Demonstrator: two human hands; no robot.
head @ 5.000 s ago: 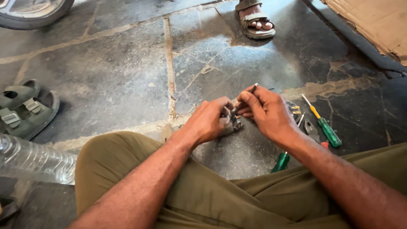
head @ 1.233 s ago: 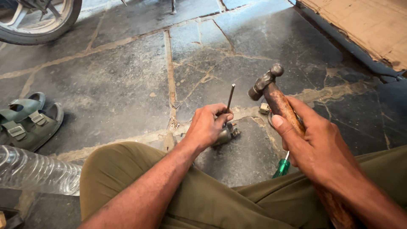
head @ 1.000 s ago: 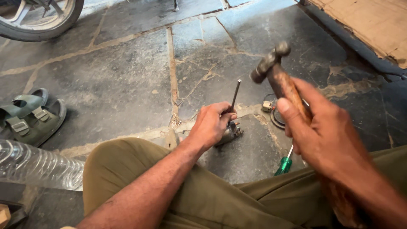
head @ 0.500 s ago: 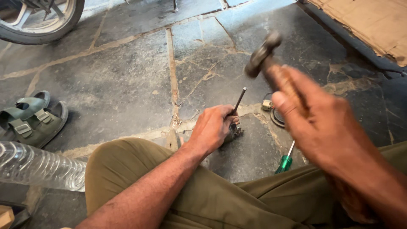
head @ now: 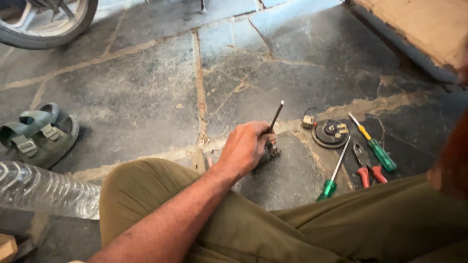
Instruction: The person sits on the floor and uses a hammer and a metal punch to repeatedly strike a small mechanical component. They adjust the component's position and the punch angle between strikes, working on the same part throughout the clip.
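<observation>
To your left lie 2 green sandals [head: 36,136] and a clear plastic bottle [head: 46,190]; a tyre [head: 46,24] sits far left; 2 green-handled screwdrivers [head: 378,151] flank what look like red-handled pliers [head: 366,168].

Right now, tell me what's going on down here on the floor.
A person sits on the stone floor and steadies a thin metal rod with the left hand, its lower end set on a small metal part. The rod leans slightly to the right. The right hand is raised out of clear view at the frame's right edge. Beside the work lie a round black part, two green-handled screwdrivers and red-handled pliers. Sandals and a plastic bottle are on the left.
</observation>
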